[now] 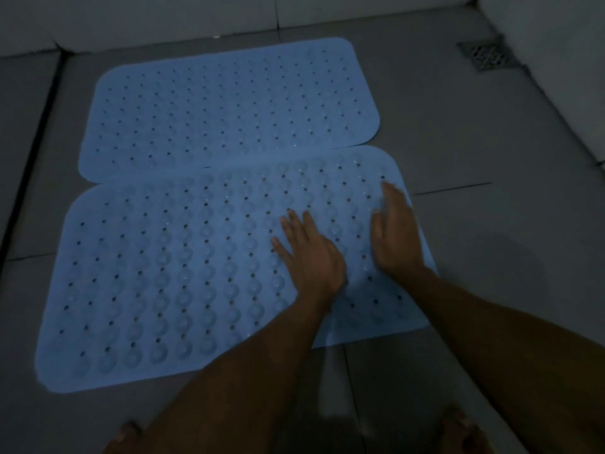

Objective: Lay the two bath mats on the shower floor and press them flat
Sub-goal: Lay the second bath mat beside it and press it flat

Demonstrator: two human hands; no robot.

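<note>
Two light blue bath mats with rows of holes and suction cups lie side by side on the grey tiled shower floor (474,152). The far mat (226,106) lies flat. The near mat (170,273) slightly overlaps its front edge. My left hand (311,253) rests palm down on the near mat's right half, fingers spread and straight. My right hand (396,231) lies flat on the same mat near its right end, fingers straight.
A metal floor drain (486,55) sits in the far right corner. White tiled walls (556,60) rise along the back and the right side. My bare toes (458,430) show at the bottom edge.
</note>
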